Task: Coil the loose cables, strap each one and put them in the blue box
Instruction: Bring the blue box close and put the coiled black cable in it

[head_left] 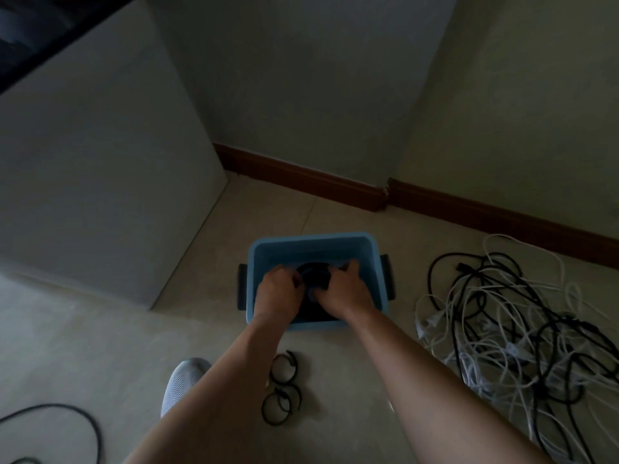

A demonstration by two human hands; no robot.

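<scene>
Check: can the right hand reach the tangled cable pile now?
Probably yes: the cable pile lies on open floor right of the blue box, nothing between. But the right hand grips the coil and must let go first.

The left hand (276, 293) and right hand (341, 289) grip a coiled cable (313, 274) inside the blue box (315, 242) and cover most of it. In the dim light it is unclear whether a strap is on it. The forearms hide part of the box's near wall. The left forearm also covers part of a grey shoe (182, 380) and the black straps (283, 386) on the floor. The cable pile (502, 323) runs off the right edge. A dark shape (50, 28) is cut off at the top left corner.
</scene>
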